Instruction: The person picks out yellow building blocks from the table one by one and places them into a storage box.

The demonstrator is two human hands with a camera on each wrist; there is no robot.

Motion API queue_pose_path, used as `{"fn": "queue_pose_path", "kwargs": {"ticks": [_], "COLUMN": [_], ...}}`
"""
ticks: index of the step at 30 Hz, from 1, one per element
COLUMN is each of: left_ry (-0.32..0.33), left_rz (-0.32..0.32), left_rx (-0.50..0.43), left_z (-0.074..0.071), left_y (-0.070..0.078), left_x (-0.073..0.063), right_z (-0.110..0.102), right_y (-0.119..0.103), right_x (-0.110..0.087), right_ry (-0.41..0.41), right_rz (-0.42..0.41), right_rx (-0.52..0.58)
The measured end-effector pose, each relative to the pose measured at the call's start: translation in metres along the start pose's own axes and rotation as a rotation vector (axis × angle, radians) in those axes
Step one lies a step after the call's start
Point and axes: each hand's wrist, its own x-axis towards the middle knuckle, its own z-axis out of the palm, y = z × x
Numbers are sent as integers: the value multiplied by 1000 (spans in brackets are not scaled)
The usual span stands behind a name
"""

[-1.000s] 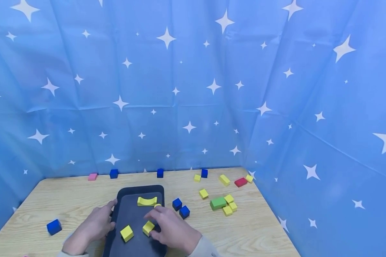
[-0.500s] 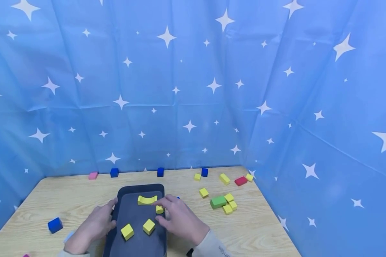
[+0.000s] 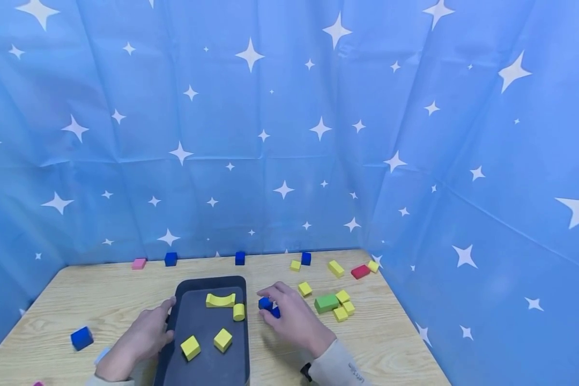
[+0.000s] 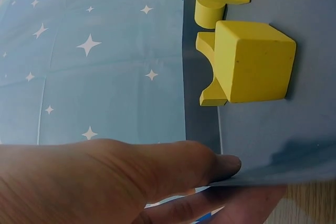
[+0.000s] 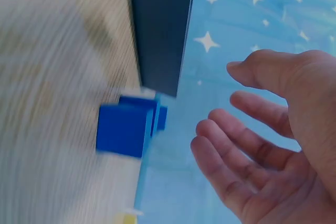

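My left hand (image 3: 142, 333) grips the left rim of a dark tray (image 3: 200, 316); in the left wrist view, the thumb (image 4: 194, 163) is over the inner side and the fingers outside. Inside the tray lie a yellow arch block (image 3: 220, 301), a yellow cylinder (image 3: 238, 312) and two yellow cubes, one near the middle (image 3: 223, 340), the other farther left (image 3: 190, 348). Right of the tray, my right hand (image 3: 296, 321) hovers with spread fingers by two blue cubes (image 3: 265, 303), partly covering them in the head view. Nothing is between its fingers in the right wrist view.
To the right lie a green block (image 3: 326, 303), a red block (image 3: 360, 272) and several yellow blocks (image 3: 340, 314). Along the back stand blue cubes (image 3: 240, 258) and a pink block (image 3: 139, 264). Another blue cube (image 3: 81, 339) sits at left. A starred curtain (image 3: 251, 134) surrounds the table.
My right hand has moved from the yellow cube in the tray, past the cylinder, out to the blue cubes on the right. The left hand and tray have stayed put.
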Motion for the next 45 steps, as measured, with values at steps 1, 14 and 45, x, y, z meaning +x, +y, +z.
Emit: {"fn": "queue_pose_path", "kwargs": {"ticks": [1,14,45], "left_ry": [1,17,24], "left_rz": [2,-7,-31], "left_rx": [-3,-61,-67], "left_z": [0,2,5], "left_y": [0,1,4], "left_x": [0,-3,-3], "right_z": [-2,-39,-126], "right_y": [3,57,216], "right_x": [-1,-5,-24], "right_ry": [3,154,209], "right_rz": [11,97,392], "right_rx": [-3,-59,-198]}}
